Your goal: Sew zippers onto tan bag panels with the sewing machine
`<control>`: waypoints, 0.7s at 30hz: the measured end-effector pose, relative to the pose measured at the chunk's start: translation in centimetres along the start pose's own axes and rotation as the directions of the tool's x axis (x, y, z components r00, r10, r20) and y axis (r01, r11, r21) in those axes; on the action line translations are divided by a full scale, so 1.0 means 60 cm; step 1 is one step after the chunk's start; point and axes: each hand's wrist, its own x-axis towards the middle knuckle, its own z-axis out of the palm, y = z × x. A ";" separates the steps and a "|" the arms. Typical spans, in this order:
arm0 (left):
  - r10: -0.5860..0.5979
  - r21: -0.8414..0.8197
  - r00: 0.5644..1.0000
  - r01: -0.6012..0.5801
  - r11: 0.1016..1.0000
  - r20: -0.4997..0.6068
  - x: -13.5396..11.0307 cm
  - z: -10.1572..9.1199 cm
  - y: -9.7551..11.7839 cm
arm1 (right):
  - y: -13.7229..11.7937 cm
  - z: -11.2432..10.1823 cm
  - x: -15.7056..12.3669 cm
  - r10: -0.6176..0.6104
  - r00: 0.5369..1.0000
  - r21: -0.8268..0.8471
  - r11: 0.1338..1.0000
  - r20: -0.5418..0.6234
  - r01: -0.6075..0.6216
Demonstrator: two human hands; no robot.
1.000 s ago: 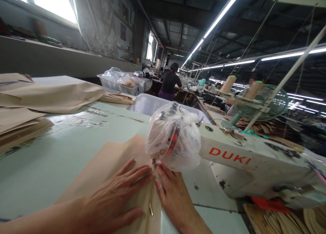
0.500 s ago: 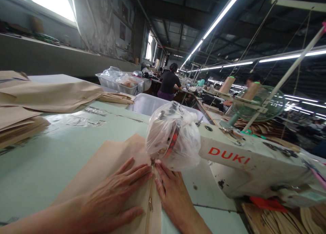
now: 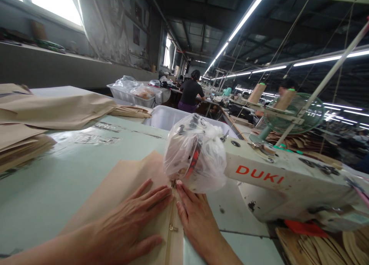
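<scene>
Our left hand [image 3: 123,228] and right hand [image 3: 197,219], grip spread flat, flanked one zipper [image 3: 172,215]; the farther bin [image 3: 127,97] of two held bags [image 3: 128,83].

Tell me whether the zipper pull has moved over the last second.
Yes: the zipper pull has crept away from the camera, closer to the sewing machine.

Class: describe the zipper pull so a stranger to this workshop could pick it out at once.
Find the white DUKI sewing machine, its head wrapped in a clear plastic bag. Beneath the bag, the left hand and right hand press beige fabric flat either side of a zipper. The zipper pull is the small metal tab on it, the only shiny piece between the hands.
</scene>
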 end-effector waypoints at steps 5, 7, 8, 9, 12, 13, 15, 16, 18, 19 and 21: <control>0.048 0.069 0.995 -0.043 0.997 -0.085 0.001 -0.008 0.004 | -0.001 0.000 0.000 0.005 1.000 -0.011 1.000 0.004 -0.004; 0.071 0.094 0.991 -0.061 0.994 -0.110 0.001 -0.012 0.005 | -0.001 0.000 0.000 0.005 1.000 -0.005 1.000 0.010 -0.004; 0.082 0.105 0.989 -0.069 0.992 -0.122 0.002 -0.014 0.005 | -0.002 0.000 0.000 0.003 1.000 -0.003 1.000 0.014 -0.003; 0.090 0.114 0.987 -0.075 0.991 -0.132 0.002 -0.015 0.006 | -0.002 0.000 -0.001 0.002 1.000 -0.002 1.000 0.016 -0.002; 0.103 0.125 0.984 -0.085 0.988 -0.144 0.005 -0.017 0.005 | -0.002 0.001 -0.002 -0.002 1.000 -0.006 1.000 0.016 0.002; 0.102 0.123 0.985 -0.085 0.989 -0.140 0.006 -0.017 0.004 | -0.002 0.002 -0.002 -0.003 1.000 -0.009 1.000 0.009 0.003; 0.097 0.103 0.986 -0.084 0.991 -0.132 0.007 -0.016 0.004 | -0.004 0.003 -0.003 -0.008 1.000 -0.016 1.000 -0.015 0.007; 0.090 0.086 0.987 -0.080 0.993 -0.130 0.006 -0.016 0.005 | -0.004 0.004 -0.003 -0.010 1.000 -0.025 1.000 -0.030 0.009; 0.063 0.037 0.992 -0.059 0.998 -0.111 -0.001 -0.015 0.006 | -0.006 0.004 -0.005 -0.008 0.999 -0.054 0.999 -0.053 0.005; 0.040 0.011 0.995 -0.039 0.999 -0.090 -0.008 -0.016 0.007 | -0.006 0.003 -0.006 -0.004 0.998 -0.068 0.998 -0.062 0.000; -0.015 -0.028 0.999 0.014 1.000 -0.028 -0.026 -0.019 0.010 | -0.005 0.003 -0.009 0.009 0.996 -0.085 0.996 -0.083 -0.016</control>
